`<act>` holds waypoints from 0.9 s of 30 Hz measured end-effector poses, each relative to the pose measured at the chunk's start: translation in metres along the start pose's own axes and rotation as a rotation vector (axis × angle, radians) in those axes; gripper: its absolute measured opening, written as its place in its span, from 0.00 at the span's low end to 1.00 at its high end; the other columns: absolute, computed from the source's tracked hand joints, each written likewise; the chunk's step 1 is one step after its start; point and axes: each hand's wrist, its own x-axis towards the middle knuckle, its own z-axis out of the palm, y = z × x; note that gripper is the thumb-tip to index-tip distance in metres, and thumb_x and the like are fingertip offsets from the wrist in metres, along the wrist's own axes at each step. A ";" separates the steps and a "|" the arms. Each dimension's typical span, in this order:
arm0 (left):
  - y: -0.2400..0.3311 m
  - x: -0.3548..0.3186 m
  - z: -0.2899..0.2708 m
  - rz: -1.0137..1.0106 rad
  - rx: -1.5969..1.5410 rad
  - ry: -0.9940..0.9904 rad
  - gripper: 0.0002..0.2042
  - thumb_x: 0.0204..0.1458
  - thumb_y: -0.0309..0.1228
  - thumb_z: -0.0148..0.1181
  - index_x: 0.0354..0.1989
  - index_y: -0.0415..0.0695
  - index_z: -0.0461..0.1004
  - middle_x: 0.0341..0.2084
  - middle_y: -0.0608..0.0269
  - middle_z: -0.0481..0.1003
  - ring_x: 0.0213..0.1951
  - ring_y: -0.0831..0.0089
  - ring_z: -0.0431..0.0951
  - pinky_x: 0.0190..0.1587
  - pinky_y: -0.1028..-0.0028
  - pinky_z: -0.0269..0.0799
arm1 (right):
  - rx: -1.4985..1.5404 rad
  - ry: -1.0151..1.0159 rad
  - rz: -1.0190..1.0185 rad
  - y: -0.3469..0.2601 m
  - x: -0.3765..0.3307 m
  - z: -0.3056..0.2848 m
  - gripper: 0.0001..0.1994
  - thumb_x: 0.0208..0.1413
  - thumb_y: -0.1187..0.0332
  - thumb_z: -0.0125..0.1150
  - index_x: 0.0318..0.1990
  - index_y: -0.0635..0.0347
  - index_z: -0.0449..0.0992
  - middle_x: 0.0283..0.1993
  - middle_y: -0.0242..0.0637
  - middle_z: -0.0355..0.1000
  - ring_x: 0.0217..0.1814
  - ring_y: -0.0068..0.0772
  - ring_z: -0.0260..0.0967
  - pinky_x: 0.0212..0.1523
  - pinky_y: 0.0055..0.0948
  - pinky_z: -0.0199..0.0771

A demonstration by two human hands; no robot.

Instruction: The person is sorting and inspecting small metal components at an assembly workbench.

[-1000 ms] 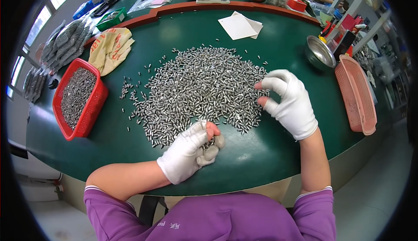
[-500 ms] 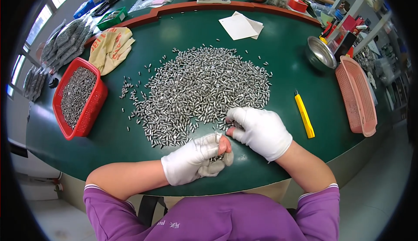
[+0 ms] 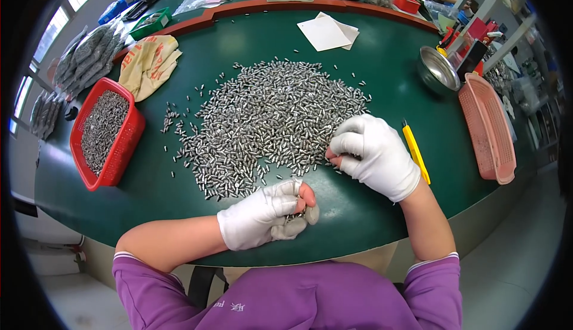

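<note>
A wide pile of small shiny metal pins [image 3: 268,115] is spread over the green table. My left hand [image 3: 268,213], in a white glove with bare thumb and fingertip, is curled closed near the table's front edge. Several of the metal pins show between its fingers. At the pile's lower right edge is my right hand [image 3: 376,157], gloved the same way. Its thumb and fingers are drawn together beside the pins, and whatever lies between them is hidden.
Left of the pile stands a red basket [image 3: 134,130] of similar pins, near a yellowish cloth bag [image 3: 149,67]. A yellow cutter [image 3: 416,148] lies right of my right hand. Farther right are a metal bowl [image 3: 439,70] and a pink basket [image 3: 486,130]. White papers [image 3: 325,33] lie beyond the pile.
My right hand has moved right and away from me along the pile's edge, now partly beside the cutter. My left hand stays nearly in place, still curled around pins.
</note>
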 end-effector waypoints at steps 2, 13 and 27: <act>0.000 0.000 0.000 0.001 -0.017 0.017 0.07 0.58 0.37 0.55 0.40 0.51 0.69 0.33 0.66 0.72 0.22 0.82 0.61 0.23 0.83 0.54 | -0.045 -0.061 -0.041 -0.001 -0.002 0.003 0.05 0.41 0.69 0.64 0.28 0.51 0.78 0.32 0.33 0.72 0.36 0.38 0.70 0.35 0.36 0.72; -0.002 -0.001 0.005 0.075 -0.012 0.087 0.07 0.58 0.37 0.56 0.39 0.51 0.67 0.32 0.69 0.70 0.22 0.84 0.60 0.23 0.84 0.53 | -0.139 -0.002 -0.086 -0.013 0.000 0.022 0.07 0.39 0.68 0.66 0.28 0.52 0.75 0.34 0.32 0.70 0.37 0.40 0.68 0.38 0.36 0.69; -0.005 0.001 0.007 0.173 0.007 0.189 0.05 0.60 0.32 0.53 0.39 0.48 0.66 0.31 0.67 0.69 0.21 0.84 0.59 0.21 0.84 0.52 | 0.141 0.081 -0.154 -0.013 -0.001 0.024 0.08 0.41 0.65 0.67 0.31 0.50 0.76 0.36 0.30 0.70 0.38 0.39 0.68 0.39 0.37 0.69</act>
